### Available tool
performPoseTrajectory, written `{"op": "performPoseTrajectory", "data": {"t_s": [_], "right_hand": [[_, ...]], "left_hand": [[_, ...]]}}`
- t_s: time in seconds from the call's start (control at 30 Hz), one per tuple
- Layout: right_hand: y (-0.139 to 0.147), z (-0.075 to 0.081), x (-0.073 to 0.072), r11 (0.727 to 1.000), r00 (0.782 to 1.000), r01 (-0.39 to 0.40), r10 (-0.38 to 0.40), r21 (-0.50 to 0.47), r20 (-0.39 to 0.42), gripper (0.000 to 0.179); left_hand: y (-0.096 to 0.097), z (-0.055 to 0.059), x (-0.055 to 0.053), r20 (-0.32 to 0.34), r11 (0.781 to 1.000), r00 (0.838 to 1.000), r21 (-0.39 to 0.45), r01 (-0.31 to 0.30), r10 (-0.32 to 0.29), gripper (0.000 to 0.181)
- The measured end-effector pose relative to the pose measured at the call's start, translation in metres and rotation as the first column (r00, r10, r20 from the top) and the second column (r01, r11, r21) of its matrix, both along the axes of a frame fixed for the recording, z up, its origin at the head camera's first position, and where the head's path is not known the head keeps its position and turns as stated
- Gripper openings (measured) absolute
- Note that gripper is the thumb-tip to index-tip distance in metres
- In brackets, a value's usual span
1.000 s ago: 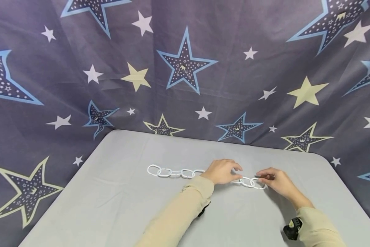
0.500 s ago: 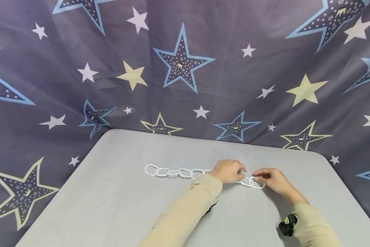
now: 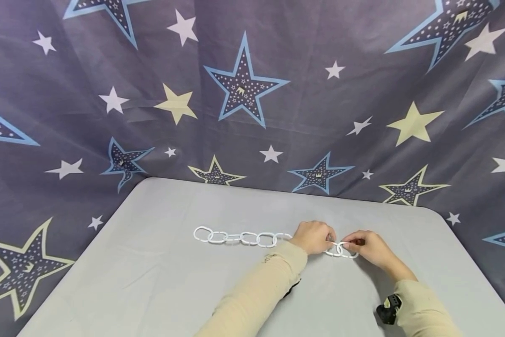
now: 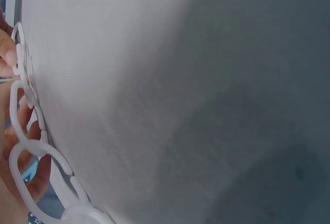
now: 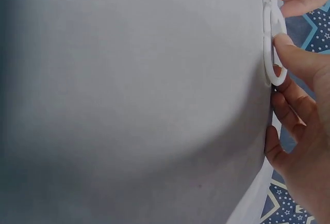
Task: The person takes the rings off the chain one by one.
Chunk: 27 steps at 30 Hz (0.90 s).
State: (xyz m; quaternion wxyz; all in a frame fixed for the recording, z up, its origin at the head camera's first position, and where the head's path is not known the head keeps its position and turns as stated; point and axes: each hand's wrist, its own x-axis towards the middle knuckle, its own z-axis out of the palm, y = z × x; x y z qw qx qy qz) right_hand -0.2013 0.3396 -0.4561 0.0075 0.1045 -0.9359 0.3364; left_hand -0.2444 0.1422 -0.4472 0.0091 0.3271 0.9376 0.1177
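Note:
A white chain [image 3: 266, 240] of several oval plastic links lies in a line across the table in the head view. My left hand [image 3: 314, 237] reaches over its right part and hides some links. Thumb and forefinger of that hand pinch a link close to the right end. Just to the right, my right hand [image 3: 370, 246] pinches the end link [image 3: 348, 255] between thumb and forefinger. In the right wrist view the right thumb [image 5: 295, 56] lies on that link, with the other fingers curled beneath. Big links [image 4: 14, 167] pass in front of the left fingers [image 4: 38, 185] in the left wrist view.
A pale grey table [image 3: 159, 276] with rounded corners carries the chain. Behind and beside it hangs a dark curtain [image 3: 218, 135] printed with stars. A black wrist device [image 3: 388, 309] sits at the right sleeve.
My left hand has moved right along the chain, closer to the right hand, and its fingertips have come together on a link. The right hand keeps its pinch on the end link.

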Motion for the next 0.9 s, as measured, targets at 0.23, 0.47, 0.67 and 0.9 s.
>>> {"op": "performPoseTrajectory", "data": {"t_s": [0.23, 0.47, 0.67, 0.9], "right_hand": [[0.0, 0.0, 0.001, 0.999, 1.0, 0.015, -0.014, -0.046, 0.024, 0.013], [-0.001, 0.004, 0.004, 0.997, 0.998, 0.03, -0.026, -0.069, 0.056, 0.015], [-0.004, 0.015, 0.006, 0.998, 1.0, 0.008, -0.008, -0.064, 0.002, 0.012], [-0.008, 0.026, 0.011, 0.997, 0.997, 0.05, -0.053, -0.058, -0.055, 0.011]], "left_hand": [[0.001, -0.001, 0.0, 0.012, 0.999, 0.999, -0.002, -0.044, 0.044, 0.007], [-0.003, 0.001, 0.0, 0.002, 0.999, 0.999, 0.011, -0.054, 0.053, 0.003], [-0.008, 0.001, 0.001, 0.073, 0.994, 0.995, 0.087, -0.069, 0.063, 0.004], [-0.014, 0.001, 0.006, 0.116, 0.974, 0.988, 0.191, -0.12, 0.099, 0.009]]}}
